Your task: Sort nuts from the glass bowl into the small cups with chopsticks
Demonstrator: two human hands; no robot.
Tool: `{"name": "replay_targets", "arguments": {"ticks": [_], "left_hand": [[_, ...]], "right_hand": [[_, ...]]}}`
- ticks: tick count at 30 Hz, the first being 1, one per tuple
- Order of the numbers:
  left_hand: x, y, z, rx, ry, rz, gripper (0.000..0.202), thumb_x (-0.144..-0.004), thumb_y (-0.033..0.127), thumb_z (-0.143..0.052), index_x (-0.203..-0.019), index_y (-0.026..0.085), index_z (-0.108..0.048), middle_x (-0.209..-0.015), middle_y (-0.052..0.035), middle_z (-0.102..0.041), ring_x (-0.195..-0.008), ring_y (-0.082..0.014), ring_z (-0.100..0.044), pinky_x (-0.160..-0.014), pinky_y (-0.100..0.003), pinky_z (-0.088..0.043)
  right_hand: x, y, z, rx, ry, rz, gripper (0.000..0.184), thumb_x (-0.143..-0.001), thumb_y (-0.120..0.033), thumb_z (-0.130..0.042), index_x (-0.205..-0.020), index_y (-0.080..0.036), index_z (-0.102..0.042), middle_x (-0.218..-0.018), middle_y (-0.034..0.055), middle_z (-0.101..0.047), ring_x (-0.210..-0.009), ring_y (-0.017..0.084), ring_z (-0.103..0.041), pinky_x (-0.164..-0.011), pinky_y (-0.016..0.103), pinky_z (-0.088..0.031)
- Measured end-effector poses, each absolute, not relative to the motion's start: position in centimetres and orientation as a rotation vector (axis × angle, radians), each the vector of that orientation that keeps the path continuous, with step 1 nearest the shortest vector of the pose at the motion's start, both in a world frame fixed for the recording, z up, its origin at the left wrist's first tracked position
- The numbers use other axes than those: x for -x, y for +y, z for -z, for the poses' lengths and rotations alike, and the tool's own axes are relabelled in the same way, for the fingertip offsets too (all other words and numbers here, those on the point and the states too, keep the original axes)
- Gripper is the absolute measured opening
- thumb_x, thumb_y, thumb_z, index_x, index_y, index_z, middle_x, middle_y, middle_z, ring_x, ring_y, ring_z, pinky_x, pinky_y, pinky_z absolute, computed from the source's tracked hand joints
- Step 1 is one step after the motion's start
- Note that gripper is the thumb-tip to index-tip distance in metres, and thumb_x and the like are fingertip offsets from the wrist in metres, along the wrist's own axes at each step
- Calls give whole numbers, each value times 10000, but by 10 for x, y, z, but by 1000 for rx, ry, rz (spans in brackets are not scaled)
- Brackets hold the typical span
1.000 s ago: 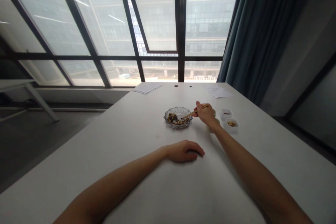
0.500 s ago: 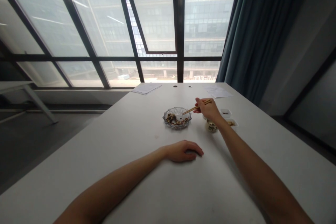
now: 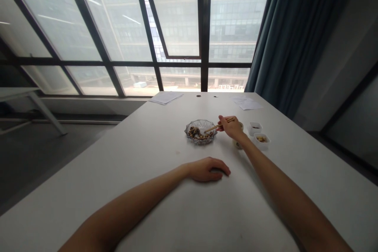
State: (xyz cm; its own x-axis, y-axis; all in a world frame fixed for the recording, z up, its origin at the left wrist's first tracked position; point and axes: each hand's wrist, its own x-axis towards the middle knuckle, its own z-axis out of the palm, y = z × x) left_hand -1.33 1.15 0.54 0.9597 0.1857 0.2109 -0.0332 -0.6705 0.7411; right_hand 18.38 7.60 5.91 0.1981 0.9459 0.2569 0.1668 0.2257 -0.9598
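My right hand (image 3: 230,126) grips a pair of wooden chopsticks (image 3: 217,126), their tips inside a clear cut-glass bowl (image 3: 201,141). Small brown and tan pieces of food (image 3: 195,132), some dark, lie in the bowl; their exact kind is too small to tell. Partly hidden behind my right hand and wrist is a small cream cup (image 3: 236,144) with dark markings. My left hand (image 3: 208,168) rests on the white table nearer to me, fingers stretched out, thumb apart, holding nothing.
Right of my right wrist stand two small white containers: one (image 3: 255,127) with dark bits, another (image 3: 262,139) with yellowish pieces. Papers (image 3: 165,97) lie at the table's far left, with another sheet (image 3: 247,103) at the far right. Windows and a blue curtain (image 3: 283,47) are beyond.
My right hand has lowered slightly, bringing the chopstick tips down into the bowl. More of the two white containers now shows. My left hand keeps its place on the table.
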Motion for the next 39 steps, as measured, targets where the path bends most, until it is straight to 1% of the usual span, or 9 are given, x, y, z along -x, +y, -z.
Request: {"name": "replay_targets", "arguments": {"ticks": [5, 8, 13, 17, 23, 29, 33, 39], "left_hand": [[13, 11, -6, -2278, 102, -339, 316, -951, 252, -590, -1251, 208, -681, -1264, -119, -709, -1183, -222, -662, -1079, -345, -487], [13, 11, -7, -2279, 115, -331, 319, -950, 256, -598, -1255, 219, -681, -1270, -112, -709, -1181, -219, -661, -1081, -345, -486], [14, 11, -7, -2276, 112, -337, 314, -954, 268, -598, -1252, 215, -682, -1269, -118, -709, -1175, -222, -663, -1079, -350, -486], [14, 11, -6, -2279, 93, -339, 314, -956, 253, -585, -1251, 203, -681, -1267, -126, -707, -1176, -224, -662, -1077, -352, -486], [13, 11, -6, -2275, 105, -347, 312, -957, 266, -590, -1250, 215, -683, -1263, -120, -710, -1178, -221, -661, -1083, -353, -483], [13, 11, -6, -2272, 112, -336, 315, -954, 278, -600, -1251, 217, -684, -1267, -120, -709, -1179, -223, -662, -1077, -349, -489], [13, 11, -6, -2271, 110, -336, 314, -952, 269, -599, -1249, 212, -685, -1270, -121, -709, -1181, -224, -664, -1078, -346, -489], [13, 11, -7, -2285, 76, -358, 308, -955, 250, -581, -1242, 199, -681, -1258, -133, -710, -1179, -233, -668, -1074, -358, -493]], "right_hand": [[-180, 78, -53, 1255, -1134, -718, 425, -945, -465, -634, -633, -177, -649, -633, 115, -743, -553, 225, -750, -462, 235, -595], [-180, 82, -49, 1283, -1072, -688, 449, -973, -440, -587, -609, -182, -636, -641, 127, -746, -532, 221, -744, -462, 232, -598], [-188, 86, -51, 1297, -951, -734, 450, -993, -383, -543, -603, -170, -614, -574, 121, -717, -508, 221, -737, -492, 242, -608], [-191, 84, -56, 1323, -910, -727, 452, -1003, -370, -520, -623, -152, -631, -547, 119, -704, -505, 228, -736, -476, 242, -599], [-190, 82, -58, 1301, -945, -717, 439, -994, -382, -555, -632, -149, -640, -571, 114, -717, -512, 220, -738, -472, 224, -595], [-188, 81, -56, 1245, -1048, -761, 395, -937, -413, -675, -637, -160, -631, -589, 102, -725, -531, 222, -745, -482, 219, -606], [-186, 83, -53, 1262, -1050, -752, 371, -926, -400, -695, -647, -160, -642, -588, 99, -724, -504, 211, -733, -466, 221, -607], [-184, 84, -47, 1235, -1090, -701, 359, -901, -424, -702, -651, -173, -643, -594, 84, -723, -482, 196, -718, -436, 218, -588]]}}
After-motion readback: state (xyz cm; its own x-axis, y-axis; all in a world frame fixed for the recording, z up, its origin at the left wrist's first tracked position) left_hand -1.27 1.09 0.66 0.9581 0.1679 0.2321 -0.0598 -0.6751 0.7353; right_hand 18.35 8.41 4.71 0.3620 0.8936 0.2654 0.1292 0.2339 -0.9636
